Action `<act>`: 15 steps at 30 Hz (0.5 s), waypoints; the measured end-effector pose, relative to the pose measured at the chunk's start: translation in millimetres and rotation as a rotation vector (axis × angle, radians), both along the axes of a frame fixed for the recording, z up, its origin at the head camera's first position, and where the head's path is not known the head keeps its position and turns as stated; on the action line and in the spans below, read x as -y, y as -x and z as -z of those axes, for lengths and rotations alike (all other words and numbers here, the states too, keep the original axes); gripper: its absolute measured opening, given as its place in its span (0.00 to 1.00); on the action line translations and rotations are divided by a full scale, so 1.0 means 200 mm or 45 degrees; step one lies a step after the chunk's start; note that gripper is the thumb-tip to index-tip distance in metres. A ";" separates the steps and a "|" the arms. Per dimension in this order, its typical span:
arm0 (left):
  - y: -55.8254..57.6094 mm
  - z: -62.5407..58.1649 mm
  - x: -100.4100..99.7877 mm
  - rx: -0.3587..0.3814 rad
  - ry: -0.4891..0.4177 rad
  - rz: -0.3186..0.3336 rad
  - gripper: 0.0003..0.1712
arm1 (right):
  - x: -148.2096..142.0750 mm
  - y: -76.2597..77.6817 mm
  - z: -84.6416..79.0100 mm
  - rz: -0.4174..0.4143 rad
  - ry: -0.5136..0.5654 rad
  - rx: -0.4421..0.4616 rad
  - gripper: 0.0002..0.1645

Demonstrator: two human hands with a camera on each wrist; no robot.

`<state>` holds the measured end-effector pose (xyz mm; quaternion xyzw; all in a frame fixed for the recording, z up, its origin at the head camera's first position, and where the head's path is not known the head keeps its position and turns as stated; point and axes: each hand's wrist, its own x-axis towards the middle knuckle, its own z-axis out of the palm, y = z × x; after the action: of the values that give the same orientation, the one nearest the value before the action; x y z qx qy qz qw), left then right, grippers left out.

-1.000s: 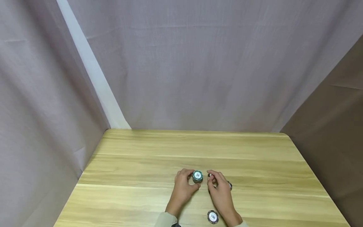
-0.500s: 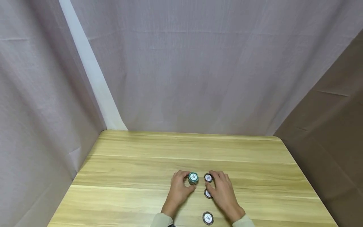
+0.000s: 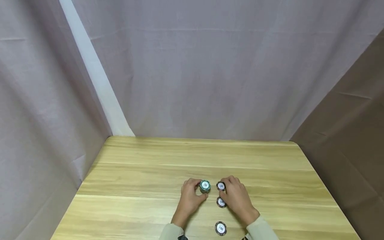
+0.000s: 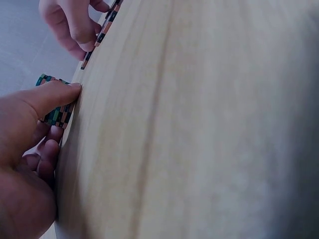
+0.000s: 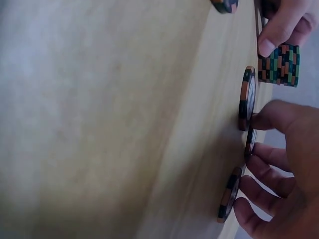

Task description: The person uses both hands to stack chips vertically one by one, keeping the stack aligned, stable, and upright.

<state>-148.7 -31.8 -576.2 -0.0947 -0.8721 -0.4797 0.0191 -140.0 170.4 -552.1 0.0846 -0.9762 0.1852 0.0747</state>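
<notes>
In the head view my left hand grips a stack of green poker chips, thumb on the near side and fingers on the far side. The stack's green, black and orange edges show in the right wrist view. Just right of it, my right hand pinches a black poker chip marked 100 between thumb and forefinger, flat at the table. A second black chip lies by the right thumb. Under that hand's other fingers is another dark chip, hidden in the head view.
One more black chip marked 100 lies closer to the table's near side. The wooden table has grey curtains behind and at the left, and a brown cloth at the right.
My right hand has laid the tilted chip flat beside the green stack, its 100 face now showing. My left hand keeps its grip on the stack. The head view has shifted slightly.
</notes>
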 end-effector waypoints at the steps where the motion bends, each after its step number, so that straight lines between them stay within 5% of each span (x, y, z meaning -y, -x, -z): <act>1: 0.00 0.00 0.00 0.002 0.001 -0.004 0.29 | 0.00 0.01 0.00 -0.016 -0.010 0.006 0.20; 9: 0.00 0.00 0.00 0.007 0.002 -0.014 0.29 | -0.01 0.04 -0.04 -0.104 -0.010 0.095 0.18; 15: 0.00 0.00 0.00 0.012 0.011 -0.008 0.29 | -0.01 0.02 -0.05 -0.112 0.000 0.014 0.21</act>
<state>-149.1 -31.5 -576.0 -0.0898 -0.8746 -0.4763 0.0162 -144.5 172.9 -543.1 0.1263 -0.9719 0.1890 0.0613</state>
